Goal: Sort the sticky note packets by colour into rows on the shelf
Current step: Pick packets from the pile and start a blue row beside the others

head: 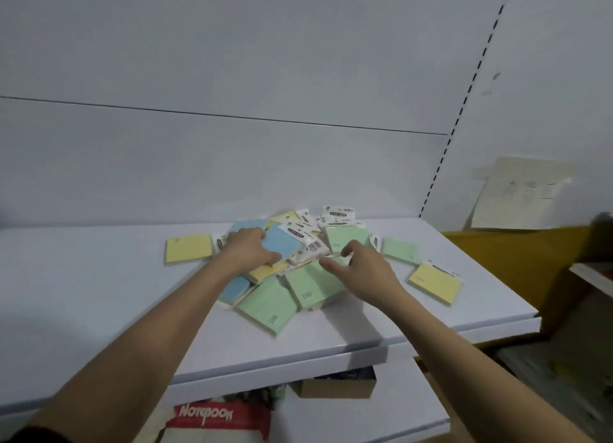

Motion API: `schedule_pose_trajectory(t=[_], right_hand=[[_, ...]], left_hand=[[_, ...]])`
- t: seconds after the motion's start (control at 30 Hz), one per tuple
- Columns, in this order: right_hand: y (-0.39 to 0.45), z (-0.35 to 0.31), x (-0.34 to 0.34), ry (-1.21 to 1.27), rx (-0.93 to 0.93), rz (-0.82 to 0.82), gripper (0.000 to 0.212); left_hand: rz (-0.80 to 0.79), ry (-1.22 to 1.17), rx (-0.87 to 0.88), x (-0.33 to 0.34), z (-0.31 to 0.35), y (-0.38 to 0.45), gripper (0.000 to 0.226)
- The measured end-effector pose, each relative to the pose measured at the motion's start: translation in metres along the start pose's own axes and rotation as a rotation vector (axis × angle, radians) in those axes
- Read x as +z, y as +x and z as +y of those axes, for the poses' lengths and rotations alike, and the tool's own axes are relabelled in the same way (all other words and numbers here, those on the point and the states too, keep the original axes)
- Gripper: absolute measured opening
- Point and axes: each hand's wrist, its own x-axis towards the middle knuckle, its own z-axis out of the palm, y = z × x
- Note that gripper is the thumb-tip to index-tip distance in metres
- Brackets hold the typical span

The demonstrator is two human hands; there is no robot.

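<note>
- Packets (292, 260) of sticky notes lie in a loose, overlapping heap at the middle of the frame, on the white shelf (99, 293); no colour rows show yet.
- Left hand (247, 248) grips a blue packet (282, 243) near the top of the heap, fingers curled over its near edge.
- Right hand (361, 267) hovers just right of centre with thumb and forefinger closing to a narrow pinch at a packet's clear wrapper; whether it actually holds anything, I cannot tell.
- Handling, as a judgement: each packet looks light, flat and fairly stiff, in glossy film that may be slippery. Pinching across two opposite edges should hold better than pulling the white header tag, which could bend. Lifting from the top first should keep the heap from sliding.
- Count, as far as it shows: about three blue, about five green, about four yellow; more may be buried.
- Strays: one yellow packet (189, 247) lies apart at left, another yellow (434, 283) at right, with a green packet (401, 250) just above it.
</note>
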Motion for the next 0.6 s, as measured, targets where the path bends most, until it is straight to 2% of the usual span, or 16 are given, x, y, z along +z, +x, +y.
schedule_pose_trajectory(t=[0.13,0.27,0.37,0.47,0.53,0.6], right_hand=[[0.019,-0.001,0.01,-0.036,-0.021,-0.196,0.067],[0.041,0.004,0.001,0.142,-0.066,-0.259,0.057],[0.047,0.02,-0.003,0.264,-0.113,-0.255,0.044],[0.045,0.041,-0.011,0.643,-0.067,-0.304,0.028],[0.042,0.053,-0.02,0.866,-0.048,-0.356,0.026],[0.041,0.061,-0.029,0.989,-0.057,-0.403,0.028]], left_hand=[[0.072,-0.043,-0.026,0.002,0.009,-0.002,0.069],[0.279,-0.095,0.011,0.003,0.025,-0.015,0.067],[0.429,-0.27,-0.047,0.004,0.036,-0.026,0.064],[0.557,-0.567,-0.184,-0.002,0.048,-0.042,0.053],[0.605,-0.906,-0.229,-0.004,0.06,-0.058,0.045],[0.631,-1.163,-0.255,-0.005,0.072,-0.079,0.034]])
